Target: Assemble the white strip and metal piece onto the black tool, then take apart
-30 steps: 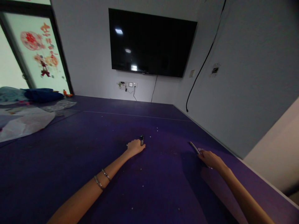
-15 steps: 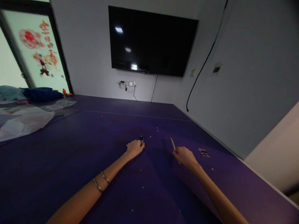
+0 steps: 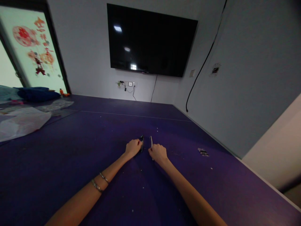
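My left hand (image 3: 133, 148) is closed around a thin dark flat piece (image 3: 141, 138), held on edge, its far end showing beyond the fingers. Just to the right, my right hand (image 3: 160, 153) grips a thin pale flat piece (image 3: 151, 140), also upright on its edge. A narrow gap lies between the two pieces, which face each other without touching. Both are too small and too covered by fingers to name. Beneath them spreads the dark purple surface (image 3: 94, 150), dotted with small white specks.
A small clear packet with dark strips (image 3: 203, 152) lies to the right. Crumpled plastic sheeting (image 3: 28, 121) and dark blue cloth (image 3: 37, 94) are at the left. A television (image 3: 150, 40) hangs on the far wall; a black cable (image 3: 204, 64) dangles near the right wall.
My right hand has moved left with the pale piece, close to the dark one. My left hand has turned slightly, and more of the dark piece shows. The view has shifted a little.
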Tool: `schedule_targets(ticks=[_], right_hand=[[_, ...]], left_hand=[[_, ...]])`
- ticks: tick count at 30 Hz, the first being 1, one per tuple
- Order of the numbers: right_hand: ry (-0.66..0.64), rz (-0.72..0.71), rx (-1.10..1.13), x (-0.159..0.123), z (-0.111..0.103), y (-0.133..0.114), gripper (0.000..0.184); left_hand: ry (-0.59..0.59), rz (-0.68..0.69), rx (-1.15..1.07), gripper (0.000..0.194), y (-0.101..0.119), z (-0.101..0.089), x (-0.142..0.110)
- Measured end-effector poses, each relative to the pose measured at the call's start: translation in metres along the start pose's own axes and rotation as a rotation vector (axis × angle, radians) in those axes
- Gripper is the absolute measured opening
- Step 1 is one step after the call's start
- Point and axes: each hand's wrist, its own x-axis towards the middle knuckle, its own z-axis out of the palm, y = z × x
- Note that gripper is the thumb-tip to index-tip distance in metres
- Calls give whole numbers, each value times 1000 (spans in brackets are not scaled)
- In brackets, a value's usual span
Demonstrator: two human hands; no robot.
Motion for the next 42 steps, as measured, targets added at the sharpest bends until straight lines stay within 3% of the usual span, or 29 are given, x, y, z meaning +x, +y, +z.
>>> schedule_targets(ticks=[13,19,22,26,29,32,36,39,42], right_hand=[[-25,28,22,16,8,-6,38],[19,-12,76,21,-5,17,47],[17,-71,147,25,-16,50,38],[40,-226,211,27,-25,116,22],[40,-273,226,26,-28,175,29],[1,-231,236,21,-31,233,35],[-89,-66,231,11,-39,296,46],[-186,24,200,4,-44,325,56],[-210,52,171,-1,-44,338,61]], left_hand=[[130,-16,-151,36,-9,12,5],[219,-13,-304,33,-14,11,10],[254,4,-364,33,-16,10,12],[256,15,-443,32,-17,10,12],[251,18,-480,31,-18,10,13],[258,29,-479,30,-19,10,14],[258,45,-478,29,-20,10,16],[248,39,-483,28,-21,10,16],[229,37,-493,28,-21,9,15]])
